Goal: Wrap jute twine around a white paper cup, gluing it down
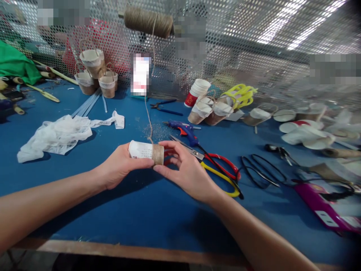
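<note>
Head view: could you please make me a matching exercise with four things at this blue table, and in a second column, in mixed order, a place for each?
Things:
1. paper cup
2. glue gun
3. twine spool
4. white fabric

Places:
a. crumpled on the left part of the table
b. up high, at the mesh wall
c. between the left hand and the right hand
d. lying just beyond the red-and-yellow scissors

Pairs: 1-c, 2-d, 3-b, 4-a
</note>
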Action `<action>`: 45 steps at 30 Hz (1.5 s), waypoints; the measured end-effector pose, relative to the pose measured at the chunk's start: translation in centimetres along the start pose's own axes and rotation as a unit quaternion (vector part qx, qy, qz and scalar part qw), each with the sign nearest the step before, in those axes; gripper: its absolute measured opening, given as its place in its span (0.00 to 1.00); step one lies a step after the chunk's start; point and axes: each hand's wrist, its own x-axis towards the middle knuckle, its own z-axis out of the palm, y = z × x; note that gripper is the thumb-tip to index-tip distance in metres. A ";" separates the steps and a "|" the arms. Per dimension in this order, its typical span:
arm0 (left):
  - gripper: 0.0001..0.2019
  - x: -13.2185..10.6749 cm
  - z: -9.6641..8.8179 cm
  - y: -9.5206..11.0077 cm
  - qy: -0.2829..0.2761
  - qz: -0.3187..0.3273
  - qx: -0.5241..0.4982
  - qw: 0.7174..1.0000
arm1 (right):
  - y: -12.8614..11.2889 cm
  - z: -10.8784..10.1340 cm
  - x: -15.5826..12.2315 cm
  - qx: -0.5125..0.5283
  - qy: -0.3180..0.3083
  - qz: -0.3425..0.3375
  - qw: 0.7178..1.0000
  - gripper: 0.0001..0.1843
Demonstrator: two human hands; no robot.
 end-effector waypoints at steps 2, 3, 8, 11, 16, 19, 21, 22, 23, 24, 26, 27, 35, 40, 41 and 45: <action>0.15 0.0 0.0 -0.1 -0.001 0.003 0.011 1.000 | 0.1 0.1 0.0 0.001 -0.001 -0.003 1.000 0.21; 0.15 0.0 -0.1 -0.2 0.000 0.004 0.013 1.000 | 0.1 0.1 0.0 0.002 -0.001 -0.003 1.000 0.21; 0.16 0.0 -0.4 0.2 -0.029 -0.003 0.011 1.000 | 0.2 0.0 0.0 0.015 -0.009 -0.004 1.000 0.21; 0.15 0.3 -0.7 0.7 -0.058 -0.023 -0.003 0.998 | 0.3 -0.2 0.0 -0.016 -0.006 -0.032 0.999 0.21; 0.11 0.7 -1.1 1.4 -0.046 -0.098 -0.058 0.992 | 0.9 -0.1 -0.1 -0.168 0.017 -0.164 0.972 0.24; 0.10 0.7 -1.0 1.4 -0.035 -0.094 -0.052 0.994 | 1.3 0.1 -0.2 -0.200 0.018 -0.196 0.960 0.26; 0.10 0.6 -0.8 1.4 -0.033 -0.080 -0.041 0.995 | 1.4 0.2 -0.2 -0.209 0.016 -0.208 0.955 0.25; 0.10 0.5 -0.8 1.3 -0.032 -0.072 -0.035 0.996 | 1.4 0.2 -0.1 -0.214 0.014 -0.214 0.953 0.24; 0.10 0.5 -0.7 1.2 -0.029 -0.065 -0.027 0.997 | 1.3 0.1 -0.1 -0.218 0.009 -0.216 0.952 0.24; 0.09 0.5 -0.7 1.2 -0.025 -0.058 -0.018 0.998 | 1.2 0.0 -0.1 -0.219 0.003 -0.216 0.952 0.23; 0.09 0.4 -0.8 1.0 -0.018 -0.044 0.013 0.999 | 0.9 -0.5 0.0 -0.208 -0.006 -0.205 0.956 0.23; 0.09 0.4 -0.9 1.0 -0.021 -0.036 0.035 0.999 | 0.8 -0.8 0.1 -0.200 -0.007 -0.197 0.960 0.22; 0.07 0.0 -0.9 0.9 -0.092 -0.009 0.140 0.986 | -0.7 -1.0 0.5 -0.148 -0.086 -0.165 0.971 0.25; 0.10 0.0 -0.7 0.6 -0.062 0.001 0.144 0.988 | -1.4 -0.2 0.1 -0.137 -0.109 -0.176 0.969 0.30; 0.10 0.0 -0.7 0.5 -0.061 -0.001 0.145 0.988 | -1.5 -0.1 0.1 -0.129 -0.104 -0.175 0.971 0.29; 0.10 0.1 -0.9 0.3 -0.042 -0.025 0.124 0.991 | -1.4 -1.3 0.8 -0.149 -0.023 -0.136 0.979 0.18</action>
